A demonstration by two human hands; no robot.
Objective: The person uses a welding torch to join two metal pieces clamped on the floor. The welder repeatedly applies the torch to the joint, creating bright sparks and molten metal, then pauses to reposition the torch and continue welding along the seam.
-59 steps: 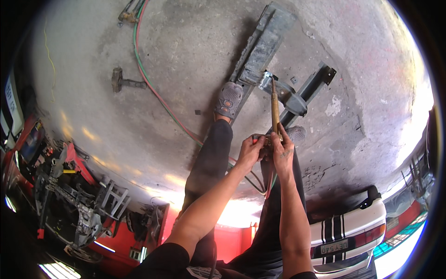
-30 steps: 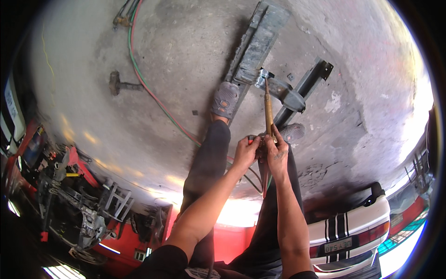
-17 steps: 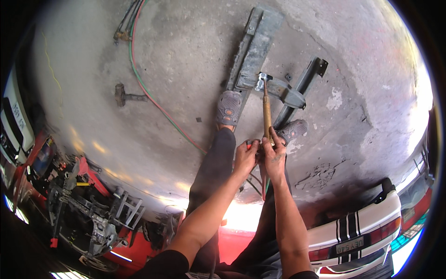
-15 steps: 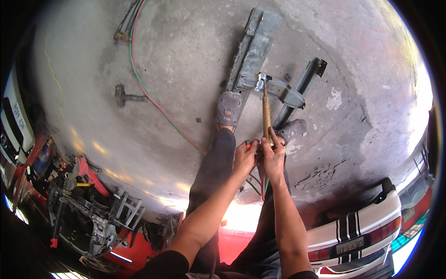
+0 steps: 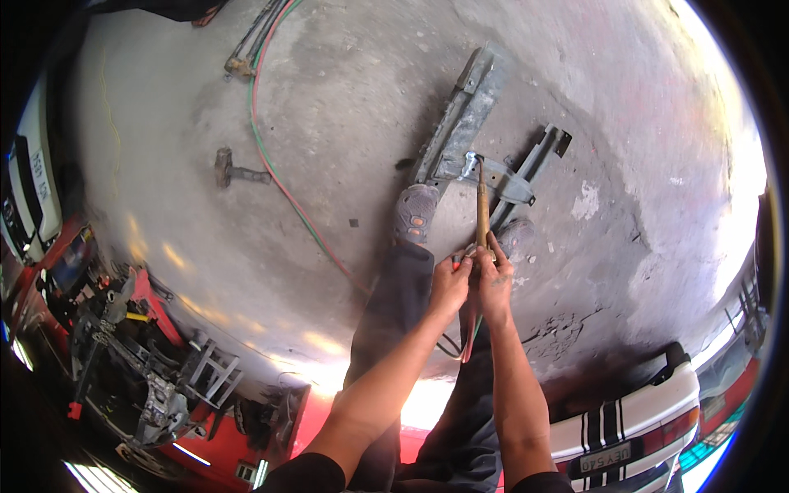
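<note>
My right hand (image 5: 495, 283) is closed round the rear of a brass gas torch (image 5: 482, 209), with a finger lying along its handle. The torch points away from me, and its thin tip reaches a pale, shiny bare spot on a grey metal frame (image 5: 468, 115). Close beside it, my left hand (image 5: 449, 285) pinches a small red part (image 5: 457, 261) at the torch's rear end; whether this is a valve knob cannot be made out. Red and green hoses (image 5: 470, 337) hang beneath my hands. My left shoe (image 5: 416, 215) touches the frame's near end; my right shoe (image 5: 515, 236) stands beside its narrower rail.
A hammer (image 5: 238, 171) lies on the concrete floor at the left, near a twin hose (image 5: 288, 195). Beyond are metal rods (image 5: 246, 57) and another person's foot (image 5: 205, 15). Car parts (image 5: 156, 361) crowd the near left; a white striped car (image 5: 625, 423) stands near right.
The view has shifted, so the frame and floor things sit lower in the picture. Another person's foot and dark clothing have come in at the far left. Both hands keep their hold.
</note>
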